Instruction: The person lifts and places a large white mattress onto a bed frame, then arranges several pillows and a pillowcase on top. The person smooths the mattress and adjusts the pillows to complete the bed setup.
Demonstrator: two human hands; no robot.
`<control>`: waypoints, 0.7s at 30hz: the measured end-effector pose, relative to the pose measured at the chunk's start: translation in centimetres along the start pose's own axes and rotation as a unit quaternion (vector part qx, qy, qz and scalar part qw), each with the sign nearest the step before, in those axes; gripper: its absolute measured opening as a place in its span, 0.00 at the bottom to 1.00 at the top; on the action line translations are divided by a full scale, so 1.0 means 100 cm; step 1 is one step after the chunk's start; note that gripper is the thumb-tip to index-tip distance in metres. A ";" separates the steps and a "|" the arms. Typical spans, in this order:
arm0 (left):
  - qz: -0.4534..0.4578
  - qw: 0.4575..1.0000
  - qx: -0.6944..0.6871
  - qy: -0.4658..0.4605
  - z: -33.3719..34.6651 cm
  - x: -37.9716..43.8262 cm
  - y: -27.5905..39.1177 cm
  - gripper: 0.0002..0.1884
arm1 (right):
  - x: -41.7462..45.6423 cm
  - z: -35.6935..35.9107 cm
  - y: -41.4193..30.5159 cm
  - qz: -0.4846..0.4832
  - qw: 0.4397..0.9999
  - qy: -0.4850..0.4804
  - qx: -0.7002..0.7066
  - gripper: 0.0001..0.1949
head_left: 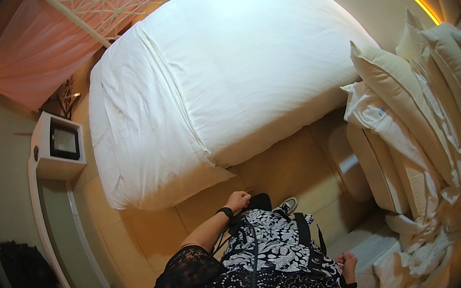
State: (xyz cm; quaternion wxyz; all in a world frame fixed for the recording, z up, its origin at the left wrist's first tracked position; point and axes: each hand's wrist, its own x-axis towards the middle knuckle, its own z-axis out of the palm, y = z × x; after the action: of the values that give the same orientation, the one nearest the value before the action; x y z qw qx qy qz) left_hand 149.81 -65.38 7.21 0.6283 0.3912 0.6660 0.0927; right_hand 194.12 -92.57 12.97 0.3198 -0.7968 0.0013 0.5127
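My left hand (238, 201), with a black watch on its wrist, hangs in front of my body, its fingers curled; whether anything is in it cannot be told. At my right side, low in the picture, my right hand (347, 261) is loosely curled beside my patterned clothing, its inside hidden. Before me stands a bed with a smooth white sheet (246, 64). A white bed cover (138, 133) lies folded across the bed's left end, and one corner hangs out toward me.
Pillows (397, 93) and crumpled white linen (383, 121) are piled on a seat at the right. A white cabinet (43, 167) stands by the left wall. Tiled floor (159, 230) runs between bed and wall. A pink curtain (42, 50) hangs at the upper left.
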 end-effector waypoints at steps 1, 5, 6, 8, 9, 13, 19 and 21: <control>-0.004 1.000 0.002 -0.003 0.005 0.000 0.000 0.13 | 0.010 -0.007 -0.009 0.003 1.000 0.002 0.002 0.07; -0.042 0.998 -0.005 0.055 0.002 -0.005 -0.012 0.11 | 0.035 -0.009 -0.040 0.000 0.999 -0.038 -0.012 0.07; -0.047 0.996 0.026 0.074 0.001 -0.010 -0.004 0.11 | 0.039 -0.009 -0.041 -0.008 0.999 -0.050 -0.005 0.07; -0.089 0.992 0.033 0.085 -0.003 -0.014 -0.009 0.11 | 0.045 -0.004 -0.040 -0.018 0.997 -0.078 0.006 0.07; -0.110 0.989 0.034 0.092 -0.004 -0.016 -0.013 0.11 | 0.043 -0.001 -0.041 -0.028 0.995 -0.094 -0.013 0.07; -0.125 0.985 0.033 0.113 -0.003 -0.008 -0.044 0.10 | 0.064 -0.013 -0.014 -0.092 0.981 -0.150 -0.077 0.09; 0.003 0.994 0.091 0.064 0.003 0.044 0.011 0.14 | 0.146 -0.063 0.084 -0.123 0.984 -0.082 -0.101 0.09; 0.152 0.969 0.179 0.073 -0.003 0.067 0.033 0.17 | 0.104 -0.017 0.000 -0.067 0.989 -0.079 -0.105 0.08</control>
State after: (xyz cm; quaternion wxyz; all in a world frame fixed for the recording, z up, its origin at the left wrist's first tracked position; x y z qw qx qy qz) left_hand 151.53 -58.77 4.15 0.4766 0.5861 0.6484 0.0948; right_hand 200.42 -90.04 4.86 0.2673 -0.7814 -0.1310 0.5484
